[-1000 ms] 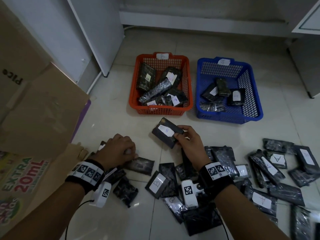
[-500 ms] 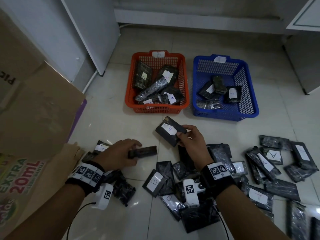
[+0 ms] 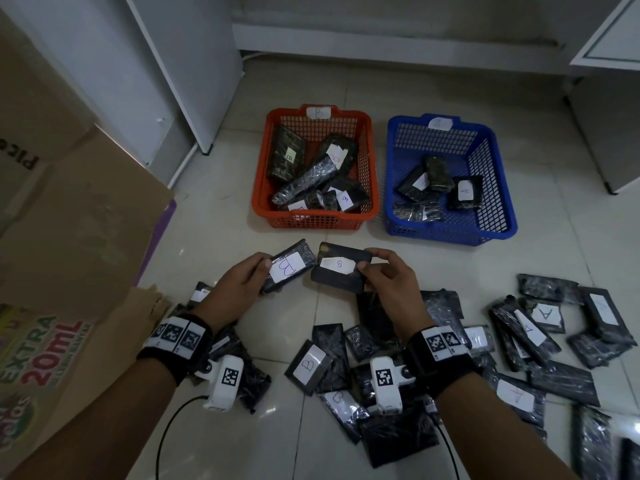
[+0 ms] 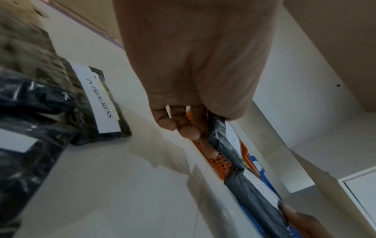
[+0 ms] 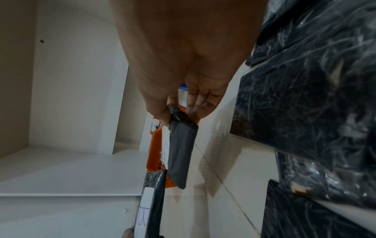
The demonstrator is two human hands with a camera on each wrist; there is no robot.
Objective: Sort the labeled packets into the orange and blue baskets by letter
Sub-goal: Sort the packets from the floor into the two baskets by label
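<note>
My left hand (image 3: 242, 278) grips a black packet (image 3: 289, 266) whose white label reads B, raised above the floor. Beside it my right hand (image 3: 384, 275) pinches a second black packet (image 3: 341, 266), also labelled B, by its right end. The two packets almost touch, just in front of the orange basket (image 3: 263, 188), tagged B, which holds several packets. The blue basket (image 3: 498, 188) to its right holds a few packets, one marked A. In the right wrist view the thumb and fingers (image 5: 195, 103) clamp the grey packet (image 5: 181, 153). In the left wrist view curled fingers (image 4: 179, 124) hold the packet (image 4: 225, 141).
Several loose black packets (image 3: 540, 330) marked A or B lie scattered on the tiled floor around my wrists and to the right. A cardboard box (image 3: 76, 230) stands at the left. White cabinets (image 3: 166, 71) rise behind the baskets.
My left hand picked a packet off the floor, lifted it and turned its B label up beside the right hand's packet. The right hand's packet stayed raised and tilted flatter.
</note>
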